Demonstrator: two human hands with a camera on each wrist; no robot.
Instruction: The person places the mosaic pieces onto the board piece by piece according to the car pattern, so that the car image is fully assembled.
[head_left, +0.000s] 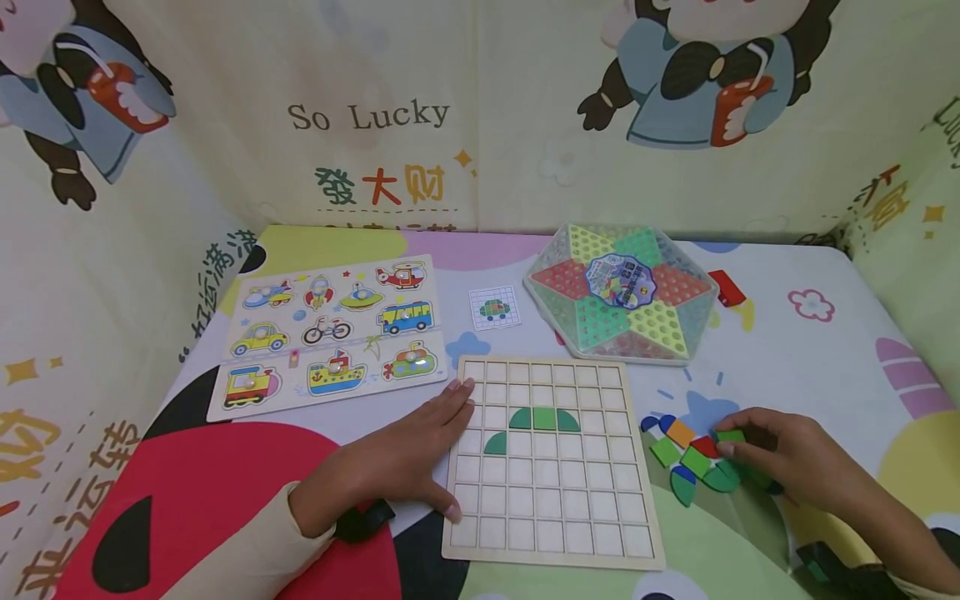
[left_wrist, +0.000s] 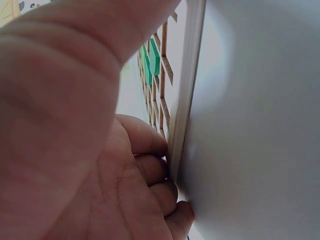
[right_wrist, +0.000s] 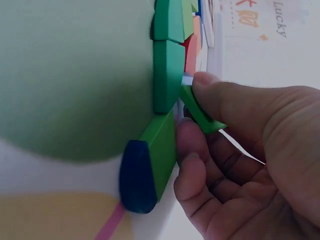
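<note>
A wooden grid board (head_left: 552,562) lies on the table. In its cells are a green square (head_left: 543,418) with a green quarter-circle (head_left: 519,419) on one side, another quarter-circle (head_left: 568,421) on the other, and a third quarter-circle (head_left: 496,444) lower left. My left hand (head_left: 405,454) rests spread along the board's left edge, its fingertips and thumb touching the frame. To the board's right, my right hand (head_left: 798,458) pinches a green square block (right_wrist: 204,114) between thumb and finger, just over the loose pieces. Among these are a red piece (head_left: 705,447) and an orange square (head_left: 680,432).
A puzzle board with vehicle pictures (head_left: 300,350) lies at the left. Behind the grid are a small pattern card (head_left: 495,308) and a hexagonal clear box (head_left: 621,292) with coloured star points. A red block (head_left: 727,289) lies beside the box. A printed curtain (head_left: 517,117) hangs behind.
</note>
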